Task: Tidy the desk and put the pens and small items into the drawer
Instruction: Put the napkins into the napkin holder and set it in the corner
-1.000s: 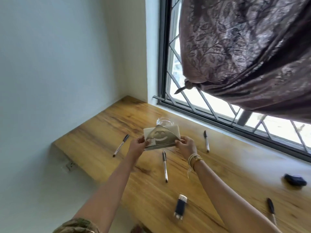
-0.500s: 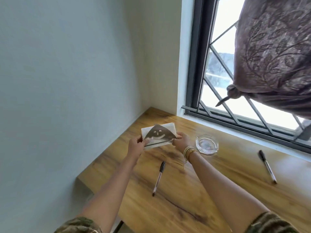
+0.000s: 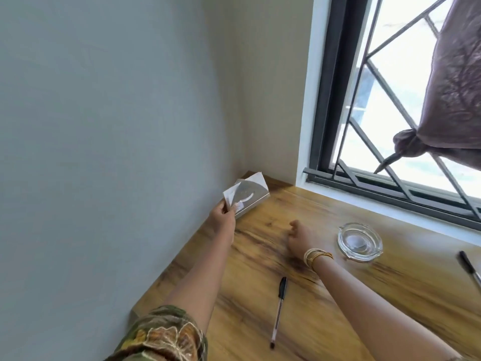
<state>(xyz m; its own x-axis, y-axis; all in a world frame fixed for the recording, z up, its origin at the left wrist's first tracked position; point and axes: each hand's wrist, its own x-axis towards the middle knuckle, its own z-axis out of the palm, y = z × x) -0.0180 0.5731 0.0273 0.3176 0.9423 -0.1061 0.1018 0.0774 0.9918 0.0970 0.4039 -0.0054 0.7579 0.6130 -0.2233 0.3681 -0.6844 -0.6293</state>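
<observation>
Left hand (image 3: 223,222) stretched far forward, fingers pinched closed, right hand (image 3: 299,237) loosely curled, empty, bangled wrist

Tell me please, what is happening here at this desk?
A person is tidying a wooden desk under a window. The left hand holds a napkin holder in the far corner by the wall. The right hand is free, just above the desk. A pen lies near the arms, a glass ashtray sits to the right, and another pen lies at the right edge.
</observation>
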